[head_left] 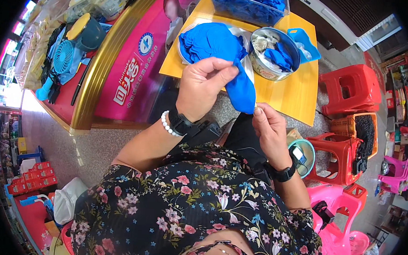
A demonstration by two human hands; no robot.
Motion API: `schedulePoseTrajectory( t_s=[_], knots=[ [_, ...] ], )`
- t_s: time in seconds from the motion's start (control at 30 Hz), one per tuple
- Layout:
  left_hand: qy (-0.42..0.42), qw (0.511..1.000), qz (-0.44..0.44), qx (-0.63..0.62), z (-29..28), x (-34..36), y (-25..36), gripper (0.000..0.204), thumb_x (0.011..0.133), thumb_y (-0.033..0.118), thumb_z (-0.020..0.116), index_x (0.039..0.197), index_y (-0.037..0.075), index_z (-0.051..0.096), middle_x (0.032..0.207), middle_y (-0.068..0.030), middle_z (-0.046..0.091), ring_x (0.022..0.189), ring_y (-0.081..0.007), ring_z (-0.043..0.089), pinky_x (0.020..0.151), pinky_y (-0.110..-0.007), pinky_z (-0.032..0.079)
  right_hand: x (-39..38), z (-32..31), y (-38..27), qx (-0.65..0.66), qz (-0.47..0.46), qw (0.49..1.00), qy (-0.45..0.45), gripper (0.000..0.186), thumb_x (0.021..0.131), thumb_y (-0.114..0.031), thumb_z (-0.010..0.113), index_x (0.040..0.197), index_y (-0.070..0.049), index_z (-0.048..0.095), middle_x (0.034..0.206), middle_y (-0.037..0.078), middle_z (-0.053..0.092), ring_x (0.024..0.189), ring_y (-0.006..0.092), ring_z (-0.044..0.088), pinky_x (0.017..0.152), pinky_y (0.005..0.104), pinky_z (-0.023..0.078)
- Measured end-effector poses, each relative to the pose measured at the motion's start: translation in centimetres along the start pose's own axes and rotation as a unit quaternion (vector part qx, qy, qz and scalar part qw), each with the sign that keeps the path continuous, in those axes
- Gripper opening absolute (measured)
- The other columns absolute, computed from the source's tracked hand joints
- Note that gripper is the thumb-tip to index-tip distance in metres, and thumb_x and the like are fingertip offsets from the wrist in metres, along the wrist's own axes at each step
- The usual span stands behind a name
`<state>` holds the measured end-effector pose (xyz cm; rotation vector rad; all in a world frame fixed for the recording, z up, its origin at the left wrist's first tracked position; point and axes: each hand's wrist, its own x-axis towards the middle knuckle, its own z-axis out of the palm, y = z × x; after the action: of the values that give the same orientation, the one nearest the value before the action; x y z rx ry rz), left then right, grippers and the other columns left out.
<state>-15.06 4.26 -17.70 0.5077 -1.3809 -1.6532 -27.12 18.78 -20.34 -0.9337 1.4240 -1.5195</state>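
A petal-shaped piece of blue cloth (pixel 242 90) is stretched between my two hands above the near edge of a yellow table. My left hand (pixel 199 85) pinches its upper end between thumb and finger. At its lower tip my right hand (pixel 270 129) is closed in a pinch; a small pale bit shows at those fingertips, too small to name. Just beyond my left hand, a heap of blue cloth (pixel 209 40) lies on a white plate-like holder. To its right stands a round tin (pixel 271 75) with white and blue pieces inside.
On the yellow table (pixel 304 98) are a clear bin (pixel 248 9) of blue pieces and a small blue basket (pixel 308 46). A gold-edged counter (pixel 107 51) rises on the left. Red stools (pixel 351 87), a green bucket (pixel 309 150) and a pink chair (pixel 332 201) stand right.
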Motion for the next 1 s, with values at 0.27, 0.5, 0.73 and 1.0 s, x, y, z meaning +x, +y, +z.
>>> schedulePoseTrajectory(
  t_s=[0.27,0.5,0.73,1.0],
  knots=[
    [0.007,1.0,-0.012,0.013,-0.1,-0.2,0.2,0.005,0.084,0.005,0.068,0.087,0.001,0.066,0.078,0.0021,0.064,0.069,-0.0022,0.055,0.062,-0.017,0.044,-0.1,-0.2,-0.8,0.006,0.04,0.999,-0.009,0.026,0.097,-0.02,0.052,0.104,0.002,0.062,0.07,-0.005,0.048,0.062,0.0033,0.039,0.054,0.0188,0.032],
    [-0.01,0.998,0.04,0.048,0.3,0.1,-0.2,0.009,0.084,0.005,0.067,0.09,-0.002,0.066,0.08,-0.0006,0.065,0.07,-0.0041,0.058,0.063,-0.019,0.047,0.1,0.1,-0.8,0.025,0.04,0.999,0.003,0.026,0.096,-0.02,0.052,0.104,0.002,0.062,0.07,-0.005,0.047,0.062,0.0037,0.039,0.054,0.0193,0.033],
    [-0.01,0.998,-0.032,-0.049,0.2,0.1,1.0,0.017,0.085,0.007,0.066,0.101,0.0,0.067,0.084,-0.0008,0.066,0.074,-0.0045,0.058,0.064,-0.019,0.046,0.0,-0.6,-0.3,-0.053,-0.011,0.998,0.014,0.023,0.095,-0.018,0.054,0.102,0.003,0.062,0.073,-0.003,0.052,0.066,0.0049,0.042,0.059,0.0209,0.037],
    [-0.031,0.993,-0.072,-0.086,-0.9,0.6,0.5,0.015,0.087,0.004,0.062,0.101,0.002,0.067,0.095,-0.0036,0.066,0.081,-0.0068,0.059,0.071,-0.02,0.048,-0.3,-0.2,-0.8,-0.081,-0.025,0.996,0.018,0.022,0.095,-0.017,0.053,0.1,0.003,0.061,0.074,-0.002,0.053,0.067,0.0054,0.043,0.059,0.0208,0.037]
  ],
)
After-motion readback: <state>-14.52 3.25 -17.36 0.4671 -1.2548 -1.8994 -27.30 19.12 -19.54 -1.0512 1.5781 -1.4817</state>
